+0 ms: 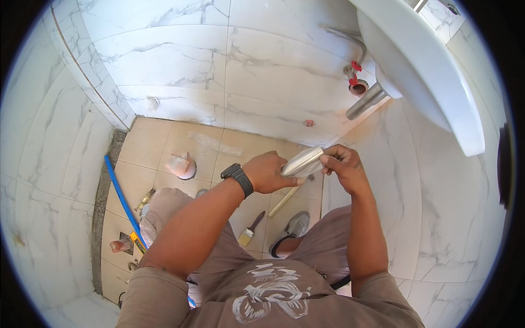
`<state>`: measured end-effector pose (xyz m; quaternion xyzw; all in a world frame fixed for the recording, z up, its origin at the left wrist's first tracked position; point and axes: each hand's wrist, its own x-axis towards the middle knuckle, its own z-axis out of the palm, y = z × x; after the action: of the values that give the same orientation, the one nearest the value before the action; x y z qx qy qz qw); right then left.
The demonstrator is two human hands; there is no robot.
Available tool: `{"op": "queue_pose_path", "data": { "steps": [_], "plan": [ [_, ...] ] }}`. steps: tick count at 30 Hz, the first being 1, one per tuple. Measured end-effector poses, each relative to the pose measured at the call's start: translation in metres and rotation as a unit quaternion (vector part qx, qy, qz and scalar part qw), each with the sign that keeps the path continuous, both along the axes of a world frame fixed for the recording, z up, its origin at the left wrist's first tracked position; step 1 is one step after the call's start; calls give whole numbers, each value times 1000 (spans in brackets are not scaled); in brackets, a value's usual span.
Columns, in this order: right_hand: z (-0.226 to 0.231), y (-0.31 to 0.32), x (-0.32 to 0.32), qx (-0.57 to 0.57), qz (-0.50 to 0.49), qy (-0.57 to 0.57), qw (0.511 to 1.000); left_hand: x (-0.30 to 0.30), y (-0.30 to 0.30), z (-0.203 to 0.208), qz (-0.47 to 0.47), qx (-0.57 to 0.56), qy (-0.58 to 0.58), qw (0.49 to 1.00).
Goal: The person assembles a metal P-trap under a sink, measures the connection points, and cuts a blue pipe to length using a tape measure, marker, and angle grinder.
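A shiny silver metal tube (302, 162), apparently in clear plastic film, is held between my two hands over the floor. My left hand (268, 172), with a black watch at the wrist, is closed around its left end, the thumb lying along the underside. At the other end, my right hand (345, 168) pinches the tube or its film between thumb and fingers. To the upper right, a white washbasin (432, 76) juts from the wall, with a metal drain tailpiece (367, 102) pointing down from it. My fingers hide part of both tube ends.
A paintbrush (252, 227) and a wooden-handled tool (283, 201) lie between my feet. A covered pipe stub (181, 165) rises from the tiles. On the left are a blue pipe (123, 191) and a brass fitting (145, 200). Red-handled valves (353, 71) sit above a wall drain opening (359, 88).
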<state>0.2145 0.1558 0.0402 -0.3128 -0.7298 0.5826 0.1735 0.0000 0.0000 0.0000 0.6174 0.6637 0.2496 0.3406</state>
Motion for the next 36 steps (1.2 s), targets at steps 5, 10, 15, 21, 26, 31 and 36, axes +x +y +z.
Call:
{"op": "queue_pose_path", "data": {
  "steps": [5,10,15,21,26,31,36],
  "plan": [
    [8,-3,-6,61,-22,1,998,5,-9,4,12,-30,-109,994],
    [2,-29,-31,113,-157,88,977,14,-7,14,99,36,-72,992],
    [-18,-71,-48,147,-139,121,972,17,-5,10,119,22,-121,985],
    [-7,-54,-35,152,-137,171,964,3,-8,-2,125,117,17,985],
    [11,-59,-16,123,-73,165,976,5,-1,-15,135,196,54,970],
    [10,-69,-10,164,-37,160,973,7,3,-20,138,245,64,958],
    [-5,-58,-14,114,-100,131,980,1,10,-20,290,181,-211,916]
  ]
}}
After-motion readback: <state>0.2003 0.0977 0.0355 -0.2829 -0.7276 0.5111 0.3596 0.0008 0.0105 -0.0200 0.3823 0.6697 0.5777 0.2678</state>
